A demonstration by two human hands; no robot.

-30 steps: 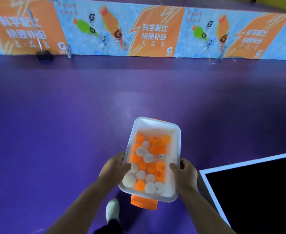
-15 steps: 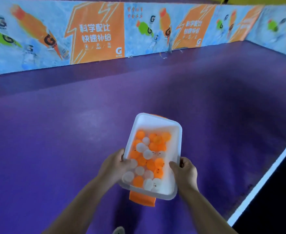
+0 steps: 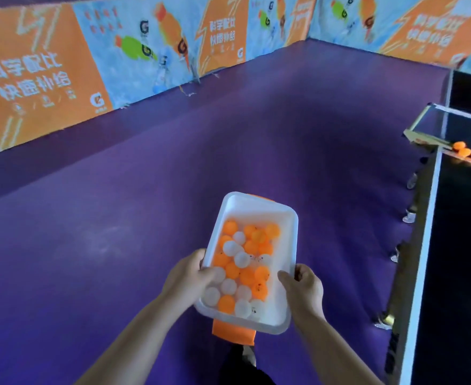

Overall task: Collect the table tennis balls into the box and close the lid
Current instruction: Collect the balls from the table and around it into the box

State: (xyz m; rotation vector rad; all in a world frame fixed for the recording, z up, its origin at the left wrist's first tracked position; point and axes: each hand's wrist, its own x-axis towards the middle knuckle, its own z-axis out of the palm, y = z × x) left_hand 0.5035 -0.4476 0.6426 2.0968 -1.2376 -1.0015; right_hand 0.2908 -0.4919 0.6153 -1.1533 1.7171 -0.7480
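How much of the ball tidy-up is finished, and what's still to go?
Done: many orange and white balls lie in the white box. In hand: left hand and right hand grip its sides. Left: three orange balls sit on the table, and the box is uncovered; the orange piece beneath may be the lid.

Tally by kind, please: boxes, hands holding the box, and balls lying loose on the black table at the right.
White rectangular plastic box: 1
Hands holding it, left hand and right hand: 2
Small orange balls on the black table: 3
Total: 6
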